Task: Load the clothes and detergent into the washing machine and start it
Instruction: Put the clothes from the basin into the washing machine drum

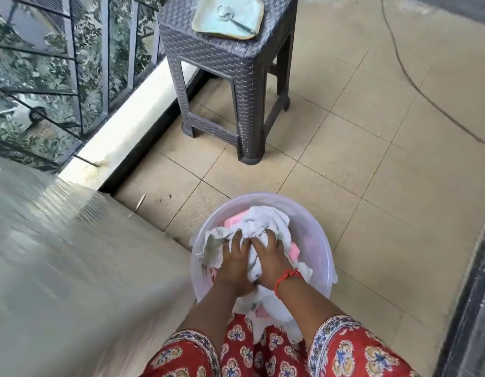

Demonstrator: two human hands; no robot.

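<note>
Scene: both hands pressed into clothes (265, 227) heaped in a basin (314, 227) on the floor | Left hand (234, 253), right hand (272, 253): each clutching white cloth | Risk: loose pieces may drop when lifted

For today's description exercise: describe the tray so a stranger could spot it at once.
Find the railing at upper left, then the dark woven stool standing beside it. The tray lies on the stool's top: pale green, squarish, with a spoon-like item in it, and nothing else on the stool.
</note>
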